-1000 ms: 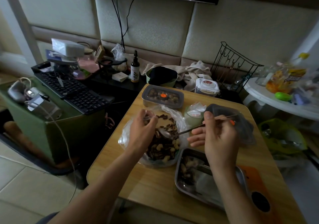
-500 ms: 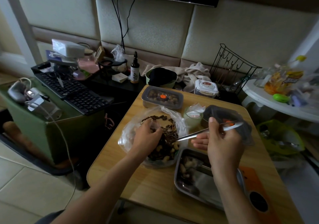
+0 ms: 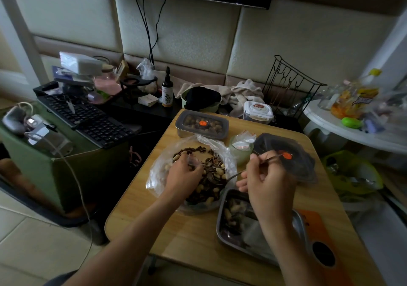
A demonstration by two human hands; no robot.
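Observation:
A clear plastic bag [image 3: 158,175] lies open on the wooden table [image 3: 176,230], full of striped seeds and peanuts [image 3: 211,166]. My left hand [image 3: 182,177] rests on the mix inside the bag, its fingers curled round a bit of clear plastic that looks like the bag's edge. My right hand [image 3: 268,186] pinches the handle of a metal spoon [image 3: 233,176], whose bowl points left into the seeds. Below that hand sits a steel tray [image 3: 220,230] with some peanuts and seeds in its left end.
A lidded container [image 3: 201,126] of nuts, a small pale jar [image 3: 240,151] and a dark lid [image 3: 293,164] with an orange dot stand behind the bag. An orange object [image 3: 323,252] lies at the front right. A keyboard [image 3: 92,118] sits left, a white side table [image 3: 352,131] right.
My left hand dropped from above the bag down onto the seeds. My right hand tilted the spoon and lowered its bowl into the mix.

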